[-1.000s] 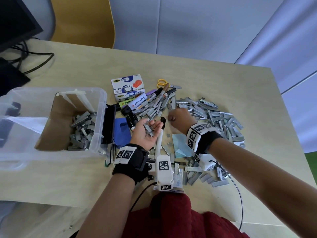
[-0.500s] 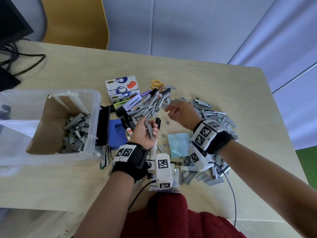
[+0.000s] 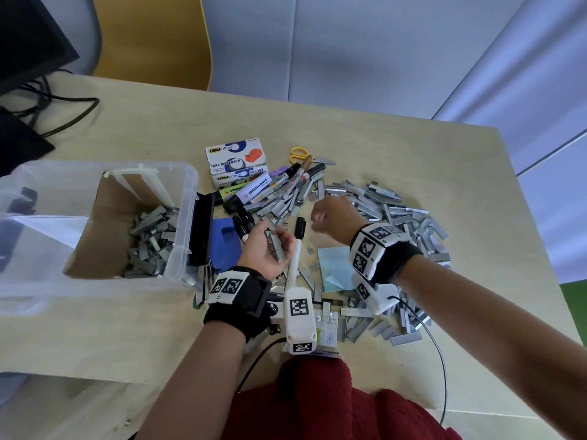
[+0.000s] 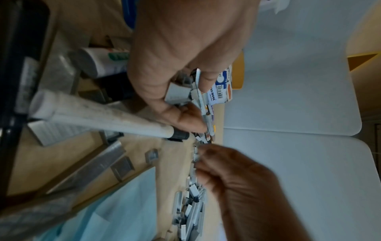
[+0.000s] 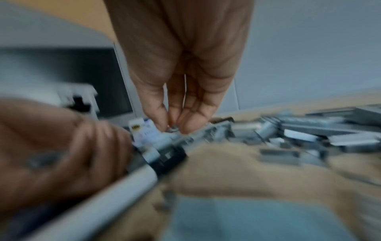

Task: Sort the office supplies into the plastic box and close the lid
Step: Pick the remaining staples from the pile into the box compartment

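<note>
A clear plastic box stands open at the left, with staple strips lying in its cardboard-lined part. My left hand is just right of the box, palm up, its fingers curled round a few staple strips, which also show in the left wrist view as staple strips. My right hand hovers beside it over the table. Its fingertips pinch a small staple piece, blurred in that view. A big pile of staple strips covers the table to the right.
Two tape dispenser boxes, markers and a highlighter, and yellow-handled scissors lie behind the hands. A blue pad, a black case and light blue paper lie near the box. A monitor and cables are at the far left.
My right hand has lifted off the staple pile with a small piece and now hangs near my left palm. My left hand has curled a little more round its strips.
</note>
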Demonstrator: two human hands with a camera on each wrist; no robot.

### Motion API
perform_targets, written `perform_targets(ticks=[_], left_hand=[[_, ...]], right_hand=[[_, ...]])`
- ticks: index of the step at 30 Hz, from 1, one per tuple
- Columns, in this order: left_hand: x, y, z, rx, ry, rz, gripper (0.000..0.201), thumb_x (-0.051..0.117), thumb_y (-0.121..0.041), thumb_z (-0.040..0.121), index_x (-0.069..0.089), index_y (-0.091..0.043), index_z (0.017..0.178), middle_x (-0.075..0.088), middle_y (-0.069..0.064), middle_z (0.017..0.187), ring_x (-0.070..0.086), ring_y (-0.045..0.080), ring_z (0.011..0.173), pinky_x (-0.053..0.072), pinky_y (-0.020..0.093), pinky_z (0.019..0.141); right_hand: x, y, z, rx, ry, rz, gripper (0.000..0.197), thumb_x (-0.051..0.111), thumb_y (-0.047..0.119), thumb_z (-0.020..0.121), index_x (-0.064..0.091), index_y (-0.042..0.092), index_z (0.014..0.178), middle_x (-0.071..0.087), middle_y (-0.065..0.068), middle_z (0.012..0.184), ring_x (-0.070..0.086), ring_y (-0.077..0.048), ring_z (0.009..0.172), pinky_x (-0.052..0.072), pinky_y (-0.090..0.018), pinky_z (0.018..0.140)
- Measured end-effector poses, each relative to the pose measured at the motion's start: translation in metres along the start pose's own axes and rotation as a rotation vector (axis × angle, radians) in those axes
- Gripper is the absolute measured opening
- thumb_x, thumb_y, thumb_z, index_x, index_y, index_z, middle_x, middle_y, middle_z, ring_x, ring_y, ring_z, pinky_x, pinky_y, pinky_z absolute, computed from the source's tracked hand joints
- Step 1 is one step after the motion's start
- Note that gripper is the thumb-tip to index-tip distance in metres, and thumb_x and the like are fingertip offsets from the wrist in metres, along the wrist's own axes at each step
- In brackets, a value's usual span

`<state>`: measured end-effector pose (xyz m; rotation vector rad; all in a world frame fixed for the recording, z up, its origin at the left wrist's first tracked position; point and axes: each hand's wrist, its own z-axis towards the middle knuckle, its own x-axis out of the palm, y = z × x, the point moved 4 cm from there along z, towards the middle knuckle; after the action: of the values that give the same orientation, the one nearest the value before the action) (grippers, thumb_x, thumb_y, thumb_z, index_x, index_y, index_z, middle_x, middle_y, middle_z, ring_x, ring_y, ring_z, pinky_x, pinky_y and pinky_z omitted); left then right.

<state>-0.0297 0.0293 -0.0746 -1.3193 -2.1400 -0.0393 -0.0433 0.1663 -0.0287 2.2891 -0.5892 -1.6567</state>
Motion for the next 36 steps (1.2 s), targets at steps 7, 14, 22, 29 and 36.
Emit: perform_targets(ticks=[7,14,22,29,36], left_hand=[[0.011,0.008,-0.005,-0.084,0.063,0.240,0.046,0.038,-0.043,0.097,0.050,-0.010,0.067,0.052,0.003,0.043,0.048,0.010,0.031,0.037,0.011,0.032],[0.002,0.004,-0.004,-0.094,0.066,0.220,0.041,0.041,-0.038,0.097,0.040,-0.016,0.062,0.041,-0.005,0.037,0.033,0.006,0.024,0.021,0.012,0.026],[-0.009,0.002,-0.008,-0.028,-0.033,0.243,0.044,0.042,-0.039,0.097,0.046,-0.010,0.064,0.049,0.003,0.046,0.048,0.011,0.030,0.037,0.010,0.034],[0.002,0.012,-0.012,-0.043,-0.014,0.325,0.043,0.036,-0.036,0.098,0.052,-0.010,0.068,0.051,0.002,0.040,0.048,0.011,0.028,0.037,0.011,0.034],[-0.008,0.011,-0.007,-0.045,0.014,0.239,0.041,0.033,-0.037,0.097,0.041,-0.015,0.063,0.041,-0.004,0.038,0.032,0.007,0.025,0.020,0.008,0.030]], right_hand=[[-0.015,0.028,-0.028,-0.099,-0.003,0.323,0.017,0.069,0.013,0.081,0.071,0.006,0.096,0.068,0.000,0.086,0.057,-0.002,0.068,0.043,-0.008,0.070],[0.020,0.003,-0.027,-0.037,0.163,-0.066,0.026,0.061,0.012,0.085,0.064,0.009,0.111,0.062,-0.007,0.114,0.054,-0.022,0.109,0.041,-0.030,0.096],[0.024,0.002,-0.026,-0.029,0.083,-0.067,0.013,0.063,0.012,0.082,0.065,0.003,0.092,0.063,-0.010,0.101,0.058,-0.023,0.096,0.048,-0.034,0.087],[-0.003,0.043,-0.049,-0.196,-0.020,0.319,0.012,0.070,0.014,0.079,0.067,0.007,0.089,0.051,0.014,0.072,0.047,0.006,0.065,0.039,-0.005,0.063],[0.008,0.003,-0.044,-0.054,-0.018,0.115,0.015,0.061,0.012,0.085,0.065,0.007,0.099,0.064,-0.006,0.102,0.053,-0.011,0.088,0.046,-0.026,0.091]])
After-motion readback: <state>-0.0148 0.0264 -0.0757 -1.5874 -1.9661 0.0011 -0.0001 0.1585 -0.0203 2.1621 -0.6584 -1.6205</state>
